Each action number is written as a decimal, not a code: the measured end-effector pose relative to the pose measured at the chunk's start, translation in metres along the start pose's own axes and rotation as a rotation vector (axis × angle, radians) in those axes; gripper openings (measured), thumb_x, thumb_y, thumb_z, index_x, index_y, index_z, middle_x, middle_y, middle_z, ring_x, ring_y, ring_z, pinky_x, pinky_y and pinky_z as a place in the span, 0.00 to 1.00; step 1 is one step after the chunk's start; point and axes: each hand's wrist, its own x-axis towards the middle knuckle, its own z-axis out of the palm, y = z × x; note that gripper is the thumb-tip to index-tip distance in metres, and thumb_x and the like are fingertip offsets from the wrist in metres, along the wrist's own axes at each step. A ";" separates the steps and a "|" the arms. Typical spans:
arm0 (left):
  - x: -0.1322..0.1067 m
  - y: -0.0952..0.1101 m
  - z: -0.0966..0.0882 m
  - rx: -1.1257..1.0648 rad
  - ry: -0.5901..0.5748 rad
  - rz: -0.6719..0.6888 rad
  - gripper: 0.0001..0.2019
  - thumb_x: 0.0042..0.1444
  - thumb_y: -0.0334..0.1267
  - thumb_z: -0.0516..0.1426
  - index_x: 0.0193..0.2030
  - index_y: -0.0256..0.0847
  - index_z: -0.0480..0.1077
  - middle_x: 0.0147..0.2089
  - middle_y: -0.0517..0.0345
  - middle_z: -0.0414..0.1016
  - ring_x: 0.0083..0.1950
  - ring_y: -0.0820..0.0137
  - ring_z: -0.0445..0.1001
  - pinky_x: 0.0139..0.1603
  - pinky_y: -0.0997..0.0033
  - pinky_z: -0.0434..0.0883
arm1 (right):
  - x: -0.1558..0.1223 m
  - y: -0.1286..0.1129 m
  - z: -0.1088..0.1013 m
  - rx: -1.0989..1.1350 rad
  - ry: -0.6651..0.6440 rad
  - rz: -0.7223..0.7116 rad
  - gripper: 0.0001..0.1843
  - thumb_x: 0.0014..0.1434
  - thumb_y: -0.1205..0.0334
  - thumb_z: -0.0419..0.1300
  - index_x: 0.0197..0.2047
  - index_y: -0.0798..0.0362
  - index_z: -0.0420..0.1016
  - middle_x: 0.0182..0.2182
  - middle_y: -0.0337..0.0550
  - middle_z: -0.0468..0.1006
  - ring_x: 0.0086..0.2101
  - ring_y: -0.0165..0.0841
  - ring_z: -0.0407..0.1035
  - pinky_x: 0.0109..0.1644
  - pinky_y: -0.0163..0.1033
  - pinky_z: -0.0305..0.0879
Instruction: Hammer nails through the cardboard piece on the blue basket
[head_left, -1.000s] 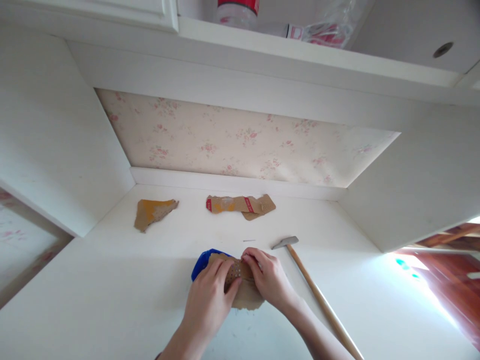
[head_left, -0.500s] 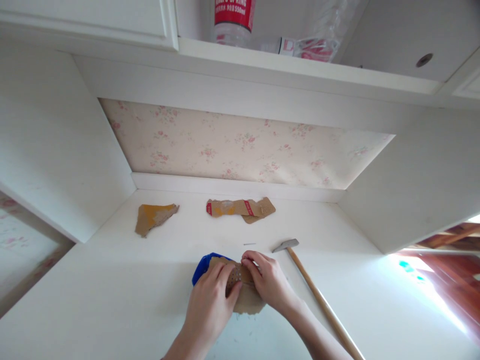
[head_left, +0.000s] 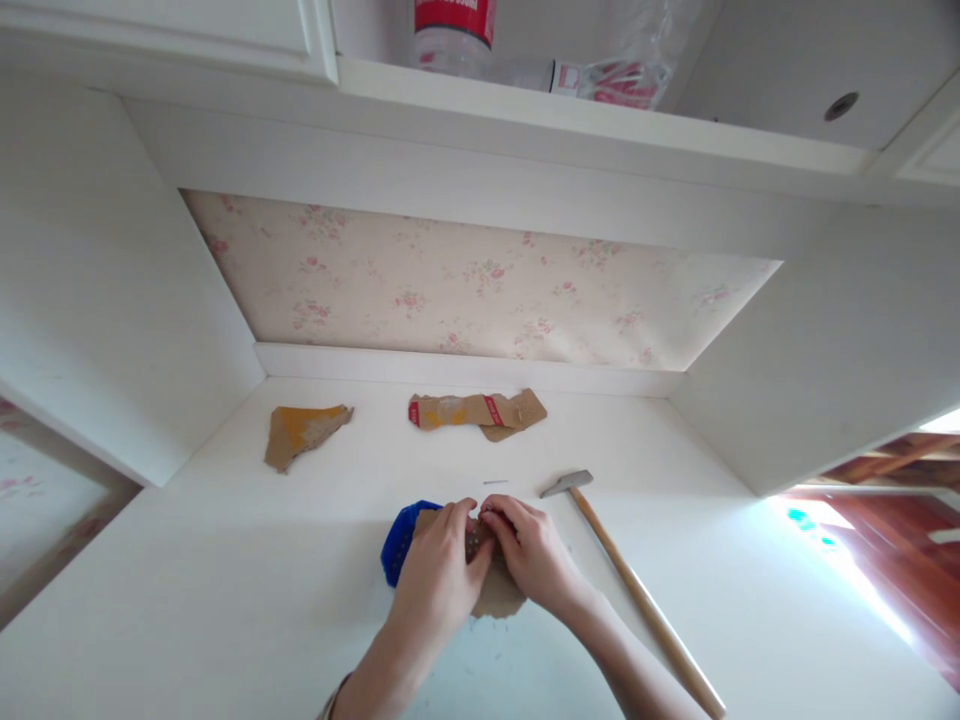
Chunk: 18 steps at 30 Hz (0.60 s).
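On the white desk point(head_left: 225, 560) lies a torn brown cardboard piece point(head_left: 501, 592) studded with small nails, partly over a blue plastic object point(head_left: 397, 538). My left hand point(head_left: 436, 580) rests on the cardboard with fingers curled together toward its top edge. My right hand point(head_left: 528, 550) presses on the same piece, its fingertips pinched at the nailed spot beside my left fingers. What the fingertips pinch is too small to make out. A hammer point(head_left: 630, 585) with a wooden handle lies just right of my right hand. A single loose nail point(head_left: 495, 482) lies beyond the hands.
Two more torn cardboard scraps lie near the back wall, one at the left point(head_left: 300, 430) and one in the middle point(head_left: 476, 412). Floral wallpaper backs the alcove. A shelf above holds a bottle point(head_left: 452, 25) and a plastic bag point(head_left: 634, 65).
My left hand has slid up the cardboard, so its fingers now meet my right fingertips and cover the nailed patch. The view shifted slightly.
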 end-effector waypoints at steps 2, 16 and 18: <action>0.001 -0.001 0.003 0.014 0.020 -0.001 0.12 0.58 0.30 0.57 0.50 0.42 0.67 0.41 0.55 0.75 0.42 0.62 0.76 0.43 0.64 0.71 | 0.000 0.000 0.000 0.005 -0.001 -0.001 0.11 0.68 0.66 0.49 0.40 0.48 0.72 0.35 0.39 0.78 0.34 0.32 0.72 0.40 0.35 0.66; -0.001 -0.004 0.007 -0.054 0.052 0.039 0.12 0.60 0.29 0.54 0.50 0.44 0.67 0.42 0.56 0.74 0.43 0.63 0.76 0.44 0.63 0.72 | -0.002 -0.001 0.001 -0.031 -0.038 -0.017 0.12 0.69 0.68 0.49 0.43 0.48 0.73 0.38 0.41 0.79 0.37 0.34 0.73 0.42 0.37 0.67; -0.002 -0.005 0.006 -0.102 0.086 0.054 0.14 0.61 0.27 0.52 0.51 0.44 0.66 0.44 0.55 0.74 0.44 0.64 0.76 0.46 0.63 0.73 | -0.002 -0.001 0.000 -0.042 -0.042 -0.019 0.12 0.68 0.68 0.49 0.43 0.48 0.73 0.38 0.42 0.79 0.37 0.34 0.73 0.43 0.37 0.68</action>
